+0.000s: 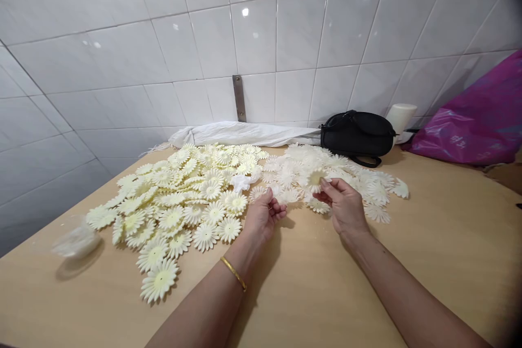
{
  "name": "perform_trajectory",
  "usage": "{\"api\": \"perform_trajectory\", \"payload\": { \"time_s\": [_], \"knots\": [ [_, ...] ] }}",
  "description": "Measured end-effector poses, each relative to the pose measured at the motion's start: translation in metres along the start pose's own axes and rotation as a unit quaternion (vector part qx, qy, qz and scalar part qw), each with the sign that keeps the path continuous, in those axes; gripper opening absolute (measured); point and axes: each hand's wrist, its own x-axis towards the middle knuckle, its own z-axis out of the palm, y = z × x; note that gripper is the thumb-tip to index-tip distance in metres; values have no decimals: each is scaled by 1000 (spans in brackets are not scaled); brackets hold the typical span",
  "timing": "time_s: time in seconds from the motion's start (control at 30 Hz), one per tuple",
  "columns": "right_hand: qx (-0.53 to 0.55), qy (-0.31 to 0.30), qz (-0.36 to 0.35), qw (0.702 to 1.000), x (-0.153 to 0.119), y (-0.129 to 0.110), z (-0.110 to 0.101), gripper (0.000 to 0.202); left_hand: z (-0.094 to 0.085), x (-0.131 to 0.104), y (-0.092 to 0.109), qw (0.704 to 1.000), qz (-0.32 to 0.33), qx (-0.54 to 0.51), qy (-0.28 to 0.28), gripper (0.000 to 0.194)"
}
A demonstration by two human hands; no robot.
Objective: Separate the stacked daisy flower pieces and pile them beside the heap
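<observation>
Bare forearms (206,296) reach over the bench (302,293). Left of the black case (356,133) and nearer, the right hand (346,204) pinches one pale flower (315,179); the left hand (261,216) curls, its hold unclear. Flowers seem handled singly; moving one calls for light pressure.

Small craft workspace, maybe in a home; can't rule out a small workshop. From where I'm standing: marbled wall tiles (256,35), plain wooden table (444,239) beside them, heaped yellowish flowers (171,218) and white flowers (287,175), plus everyday black pouch (356,135), purple bag (468,119).
</observation>
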Motion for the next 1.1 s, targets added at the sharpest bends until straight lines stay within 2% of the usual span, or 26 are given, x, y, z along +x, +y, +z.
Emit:
{"api": "perform_trajectory", "payload": {
  "time_s": [0.13,0.27,0.4,0.53,0.7,0.83,0.97,1.1],
  "knots": [
    [14,-1,36,999,4,-8,-3,31,-3,0,0,995,75,61,-36,30],
    [13,-20,61,998,0,-11,-1,31,-2,-2,-2,983,116,138,-38,36],
    [24,-26,80,996,-1,-10,0,31,-4,-3,-3,950,188,247,-45,39],
    [14,-41,82,996,-2,-10,1,32,-6,-1,-3,910,265,317,-34,34],
    [3,-59,80,995,-4,-11,1,30,-6,-1,-4,899,291,327,-11,12],
    [-12,-85,77,993,-4,-7,1,29,-2,-7,-5,893,326,310,16,19],
    [-57,-132,57,988,-9,-3,4,29,4,-16,-4,885,347,310,-19,20],
    [-137,-208,17,968,-19,-3,9,29,5,-17,-5,913,286,279,-82,25]
  ]
}}
